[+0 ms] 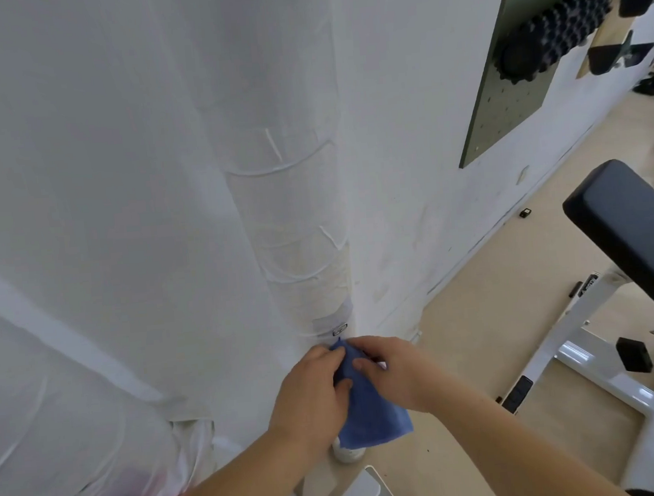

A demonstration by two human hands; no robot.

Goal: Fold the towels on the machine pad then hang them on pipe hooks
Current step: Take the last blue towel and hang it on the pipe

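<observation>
**Blue towel at the hook: the catch could miss**

The small metal hook sits on the white wrapped pipe, just above the towel's raised corner, and it looks shallow. The main risk is that the fabric lands beside the hook rather than over it. If both hands then let go, the towel would slide down the pipe to the floor. A thick folded edge may also be too bulky to seat on so small a hook and could slip off. Tugging to force it on might pull the fold open.

The blue towel is held up against the base of the pipe, not yet on the hook. The left hand pinches its upper left edge between thumb and curled fingers. The right hand pinches the upper right edge in the same way. The cloth is gathered to a narrow peak at the top and widens downward into a soft, slightly ragged lower hem. It appears folded into more than one layer, though the layers cannot be counted.
</observation>
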